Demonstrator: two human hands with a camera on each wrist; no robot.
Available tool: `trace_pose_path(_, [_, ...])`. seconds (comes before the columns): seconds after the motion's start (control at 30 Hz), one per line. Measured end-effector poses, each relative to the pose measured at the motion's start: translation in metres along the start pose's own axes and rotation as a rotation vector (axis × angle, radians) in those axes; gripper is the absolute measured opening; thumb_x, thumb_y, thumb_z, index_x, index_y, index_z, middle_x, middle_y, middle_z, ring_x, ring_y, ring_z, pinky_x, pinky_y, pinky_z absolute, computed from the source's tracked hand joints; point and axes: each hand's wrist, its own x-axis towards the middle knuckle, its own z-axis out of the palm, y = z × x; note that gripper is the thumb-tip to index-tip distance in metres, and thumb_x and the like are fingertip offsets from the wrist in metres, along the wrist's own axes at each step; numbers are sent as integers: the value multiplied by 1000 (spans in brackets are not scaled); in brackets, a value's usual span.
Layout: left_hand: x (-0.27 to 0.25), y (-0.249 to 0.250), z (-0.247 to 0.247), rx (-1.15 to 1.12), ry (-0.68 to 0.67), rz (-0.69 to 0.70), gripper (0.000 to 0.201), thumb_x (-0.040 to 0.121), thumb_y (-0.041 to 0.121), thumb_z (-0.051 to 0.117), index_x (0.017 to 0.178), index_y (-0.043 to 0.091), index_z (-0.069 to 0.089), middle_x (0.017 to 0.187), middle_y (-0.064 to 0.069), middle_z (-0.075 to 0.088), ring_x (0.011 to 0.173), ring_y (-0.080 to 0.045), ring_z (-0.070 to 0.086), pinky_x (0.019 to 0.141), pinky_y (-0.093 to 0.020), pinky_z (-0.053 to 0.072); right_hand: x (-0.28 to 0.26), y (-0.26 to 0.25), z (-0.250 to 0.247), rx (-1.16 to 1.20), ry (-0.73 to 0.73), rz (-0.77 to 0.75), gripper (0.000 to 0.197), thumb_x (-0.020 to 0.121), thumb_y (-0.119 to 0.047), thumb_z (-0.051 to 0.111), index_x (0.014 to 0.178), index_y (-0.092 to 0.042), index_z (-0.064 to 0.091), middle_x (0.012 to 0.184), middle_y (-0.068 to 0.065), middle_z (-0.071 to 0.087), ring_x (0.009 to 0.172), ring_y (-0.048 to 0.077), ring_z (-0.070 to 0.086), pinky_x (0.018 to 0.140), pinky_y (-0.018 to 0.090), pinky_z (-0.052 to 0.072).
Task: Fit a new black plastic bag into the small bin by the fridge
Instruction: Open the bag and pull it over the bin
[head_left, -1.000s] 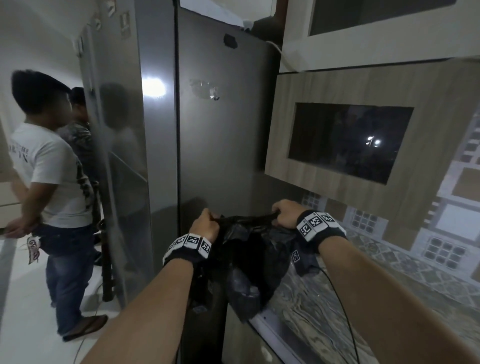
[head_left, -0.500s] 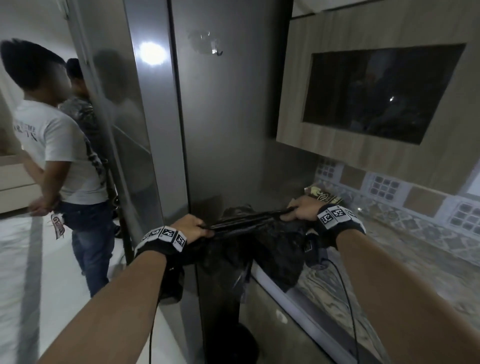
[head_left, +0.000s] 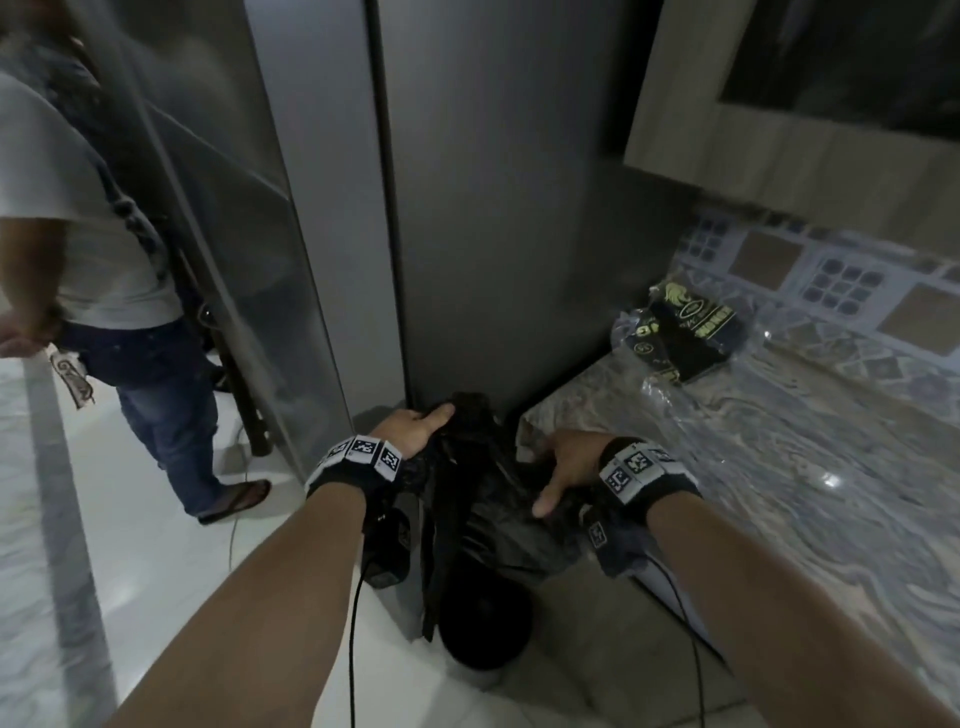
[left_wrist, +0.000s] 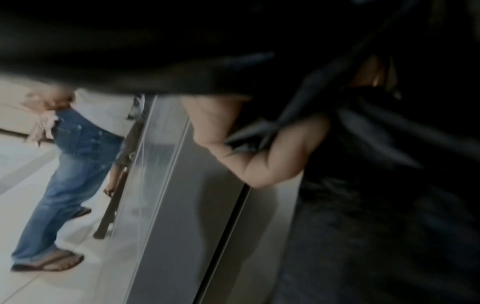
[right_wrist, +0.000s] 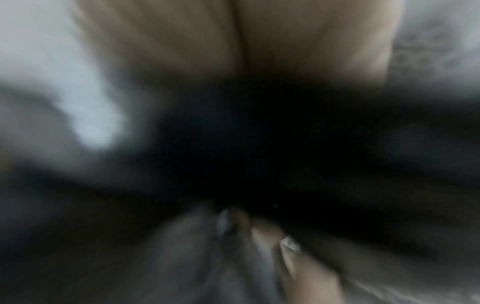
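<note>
A crumpled black plastic bag (head_left: 488, 499) hangs between my two hands, above a small round black bin (head_left: 485, 621) that stands on the floor between the fridge (head_left: 498, 208) and the counter. My left hand (head_left: 415, 428) grips the bag's top edge on the left; in the left wrist view the fingers (left_wrist: 259, 148) are curled round a fold of the bag (left_wrist: 389, 164). My right hand (head_left: 563, 467) holds the bag's right side, thumb pointing down. The right wrist view is blurred, showing dark plastic (right_wrist: 259, 144) and fingertips (right_wrist: 298, 257).
A marbled counter (head_left: 779, 467) runs along the right, with a clear packet of black bags (head_left: 680, 332) near the fridge. A person in jeans and a white shirt (head_left: 130, 322) stands at the left on the pale tiled floor (head_left: 156, 545). A wall cabinet (head_left: 779, 130) hangs overhead.
My view has tipped downward and both hands have lowered with the bag toward the bin. The bag's mouth was stretched taut between my hands; it is now bunched and hanging.
</note>
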Motion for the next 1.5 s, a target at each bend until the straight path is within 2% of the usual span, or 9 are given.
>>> trace_pose_path(0.1, [20,-12,5,120,-157,0,87,52,81,67,119,24,65,117,1,66,104,-22,61,97,-33,45,30,7,12,-21,135,66,63,80,-19,75,135,-9,47,139,12,50,124,31,49,97,33,44])
trace_pose_path(0.3, [63,-40,39,424,-218,24,20,69,25,82,82,15,70,93,-11,74,90,-26,69,78,-33,53,75,61,25,160,190,107,39,90,-15,60,128,-16,53,117,8,52,106,28,54,63,24,39])
trace_pose_path(0.5, [105,-84,93,323,-169,-132,26,75,30,76,90,10,68,90,-10,66,94,-29,66,74,-29,46,143,98,78,138,153,190,40,91,-19,54,129,-7,53,132,13,57,120,31,53,97,33,42])
trace_pose_path(0.73, [174,-173,182,-36,-151,-289,36,74,30,77,105,13,71,95,-9,69,87,-26,64,81,-30,47,253,154,157,247,164,216,34,91,-21,47,120,-12,61,125,12,62,116,32,57,97,37,46])
trace_pose_path(0.87, [216,-235,246,-250,-96,-345,29,76,20,77,102,8,72,97,-15,70,97,-32,66,89,-37,50,316,191,216,451,132,283,28,92,-22,49,118,-13,55,98,13,64,87,28,61,75,34,46])
trace_pose_path(0.97, [252,-288,294,-234,-48,-291,31,74,28,74,99,10,73,93,-13,71,101,-33,66,89,-38,51,366,223,265,450,178,318,14,88,-9,50,99,-11,58,81,8,57,76,26,55,70,32,43])
trace_pose_path(1.2, [305,-397,367,314,-81,-35,62,66,69,53,112,28,54,113,-4,63,101,-31,64,80,-35,50,464,279,376,267,242,325,39,88,-17,54,127,-19,57,130,9,59,120,29,54,95,38,47])
trace_pose_path(1.4, [319,-473,388,573,-251,133,16,77,24,43,91,22,51,102,-12,45,86,-41,59,47,-43,54,486,304,425,224,231,348,52,84,-36,59,133,-24,48,129,6,56,122,29,48,95,38,47])
trace_pose_path(1.5, [302,-475,391,609,-346,37,40,77,40,21,108,28,44,122,-16,52,108,-45,57,83,-52,53,475,309,436,297,210,358,41,85,-35,56,125,-26,55,121,5,64,111,27,60,89,34,50])
